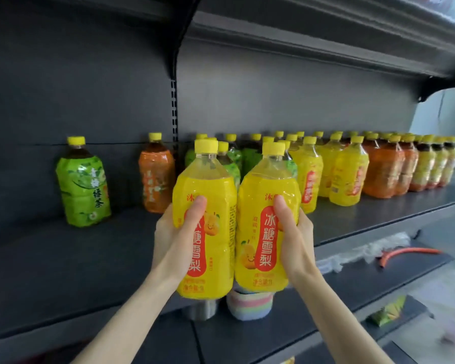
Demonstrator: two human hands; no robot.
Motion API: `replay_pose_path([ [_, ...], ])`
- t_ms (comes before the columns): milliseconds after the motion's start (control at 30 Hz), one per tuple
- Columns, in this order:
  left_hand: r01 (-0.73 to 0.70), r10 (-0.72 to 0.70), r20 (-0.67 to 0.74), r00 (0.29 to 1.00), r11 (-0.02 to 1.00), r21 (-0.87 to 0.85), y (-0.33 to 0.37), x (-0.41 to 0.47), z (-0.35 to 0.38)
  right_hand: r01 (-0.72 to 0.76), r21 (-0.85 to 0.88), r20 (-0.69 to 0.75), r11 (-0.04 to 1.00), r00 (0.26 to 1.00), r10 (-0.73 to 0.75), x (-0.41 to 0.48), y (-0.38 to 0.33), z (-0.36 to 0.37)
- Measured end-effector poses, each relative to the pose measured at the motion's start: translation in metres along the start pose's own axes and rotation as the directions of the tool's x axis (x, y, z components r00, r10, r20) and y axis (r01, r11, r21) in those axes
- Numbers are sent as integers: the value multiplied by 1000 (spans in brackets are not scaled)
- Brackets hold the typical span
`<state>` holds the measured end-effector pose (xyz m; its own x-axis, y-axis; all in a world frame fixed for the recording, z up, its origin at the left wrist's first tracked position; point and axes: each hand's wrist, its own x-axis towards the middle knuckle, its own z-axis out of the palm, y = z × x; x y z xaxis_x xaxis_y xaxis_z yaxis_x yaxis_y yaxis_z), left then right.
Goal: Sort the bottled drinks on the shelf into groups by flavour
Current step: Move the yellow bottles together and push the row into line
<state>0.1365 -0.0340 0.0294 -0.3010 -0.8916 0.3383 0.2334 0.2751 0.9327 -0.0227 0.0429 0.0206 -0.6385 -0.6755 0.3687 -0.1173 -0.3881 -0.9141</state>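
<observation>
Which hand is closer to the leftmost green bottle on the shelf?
Left. The left hand, gripping the left yellow bottle, is right of the green bottle; the right hand, gripping the right yellow bottle, is farther right again.

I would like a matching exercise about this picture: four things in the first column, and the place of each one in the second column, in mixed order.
Things
1. lone green bottle
2. lone orange bottle
3. left yellow bottle
4. orange tube

Places
A. lying on the lower shelf, at the right
B. gripped by the left hand
C. standing farthest left on the bottle shelf
D. standing just right of the green bottle

Pairs: 1-C, 2-D, 3-B, 4-A
</observation>
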Motion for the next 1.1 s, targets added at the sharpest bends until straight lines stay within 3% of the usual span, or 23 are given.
replay_pose_path([
  [300, 28, -21, 114, 993, 998, -61, -28, -38, 170, -35, -61, -152, 998, 988, 26, 18, -12, -174],
  [700, -110, 108, 78, 991, 994, 19, -72, 60, 331, 19, -121, -230, 993, 972, -47, 153, 16, -285],
  [1100, -65, 67, -22, 998, 995, 73, -115, 127, 429, 61, -57, -108, 997, 992, -67, 266, 49, -356],
])
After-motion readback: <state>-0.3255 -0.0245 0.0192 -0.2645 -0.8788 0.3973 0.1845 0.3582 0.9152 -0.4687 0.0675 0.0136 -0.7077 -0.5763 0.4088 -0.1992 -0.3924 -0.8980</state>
